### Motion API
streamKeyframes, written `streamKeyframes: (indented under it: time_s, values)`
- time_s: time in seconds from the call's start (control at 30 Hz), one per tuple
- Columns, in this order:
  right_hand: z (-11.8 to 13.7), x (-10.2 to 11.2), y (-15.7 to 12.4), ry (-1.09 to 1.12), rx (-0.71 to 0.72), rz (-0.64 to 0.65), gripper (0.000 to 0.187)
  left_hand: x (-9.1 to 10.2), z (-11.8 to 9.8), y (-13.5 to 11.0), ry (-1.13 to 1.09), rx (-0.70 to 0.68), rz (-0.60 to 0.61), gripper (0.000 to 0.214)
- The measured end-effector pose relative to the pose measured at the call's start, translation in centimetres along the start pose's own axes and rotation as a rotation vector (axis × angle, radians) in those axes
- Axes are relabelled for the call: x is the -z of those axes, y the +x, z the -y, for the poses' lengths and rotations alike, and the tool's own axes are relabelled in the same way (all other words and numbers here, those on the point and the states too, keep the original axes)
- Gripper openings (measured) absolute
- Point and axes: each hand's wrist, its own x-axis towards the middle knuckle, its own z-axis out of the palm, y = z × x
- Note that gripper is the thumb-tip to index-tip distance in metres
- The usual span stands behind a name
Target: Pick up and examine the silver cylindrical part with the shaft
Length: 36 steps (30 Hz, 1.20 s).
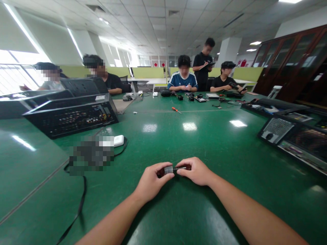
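Observation:
In front of me, just above the green table (163, 143), both hands are closed on a small cylindrical part (168, 169). It has a grey round body and a narrower dark section pointing right. My left hand (151, 181) pinches the grey body between thumb and fingers. Around the dark end, the thumb and fingers of my right hand (198, 173) are curled. Fingers cover much of the part, and its exact kind is not clear.
An open black computer case (74, 115) stands at left, another metal case (278, 131) at right. A white box (119, 140) lies by a black strap (83, 194). An orange screwdriver (175, 109) lies farther back. Several people sit or stand across the table.

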Motion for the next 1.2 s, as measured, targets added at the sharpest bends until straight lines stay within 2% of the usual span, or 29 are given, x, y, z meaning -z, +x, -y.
streamKeyframes:
  time_s: [0.2, 1.2]
  values:
    - [-0.48, -0.01, 0.13, 0.014, -0.042, -0.004, 0.023, 0.20, 0.13, 0.06, 0.017, 0.004, 0.000, 0.030]
    - [-0.89, 0.81, 0.08, 0.035, -0.072, 0.061, 0.024, 0.17, 0.22, -0.03, 0.003, 0.025, -0.002, 0.029]
